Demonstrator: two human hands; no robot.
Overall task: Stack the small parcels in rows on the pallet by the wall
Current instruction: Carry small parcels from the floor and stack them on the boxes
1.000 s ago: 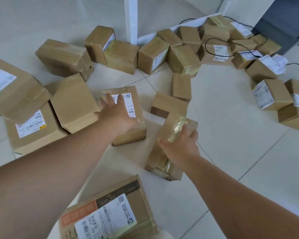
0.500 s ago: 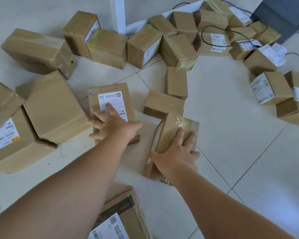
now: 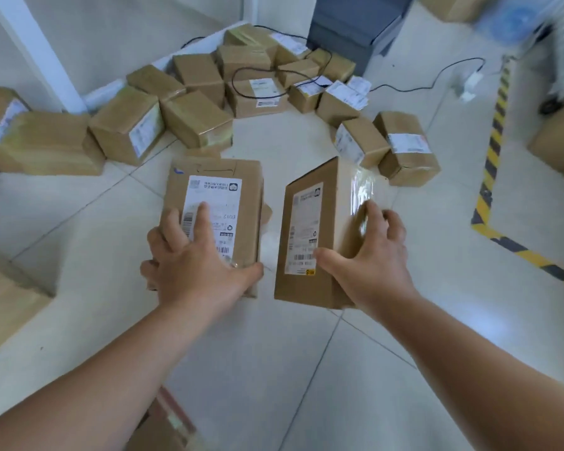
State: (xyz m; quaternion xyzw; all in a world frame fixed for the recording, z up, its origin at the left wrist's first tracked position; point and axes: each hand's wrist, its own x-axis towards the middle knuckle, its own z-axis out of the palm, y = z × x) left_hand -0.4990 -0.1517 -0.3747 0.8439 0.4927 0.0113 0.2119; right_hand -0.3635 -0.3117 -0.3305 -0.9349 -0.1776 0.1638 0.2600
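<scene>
Brown cardboard fills both my hands. My left hand (image 3: 196, 268) clamps the near end of the left box (image 3: 251, 219), fingers spread over its white label and thumb hooked on the near right corner, so that end of the label is hidden (the print is too small to read anyway). My right hand (image 3: 372, 258) grips the right box (image 3: 332, 206), thumb on the labelled face and fingers curled over the taped side; its far side and underside are out of sight. Another box (image 3: 166, 428) at the bottom edge is cut off by the frame and my left forearm, and the upper right corner is a blur. Half a second ago both boxes were down on the tiled floor (image 3: 274, 369), the right one tipped on edge. Now both are up off the tiles, just apart from each other, and the view has swung up to take in a dark cabinet (image 3: 355, 24) and a yellow-and-black stripe (image 3: 492, 148). The left box lies flat, its label upside down to me. The right box is tilted, label facing left, with shiny clear tape beside it. Beyond them a pile of boxes (image 3: 196, 118) sits along the wall, a black cable (image 3: 258, 71) looped over some.
</scene>
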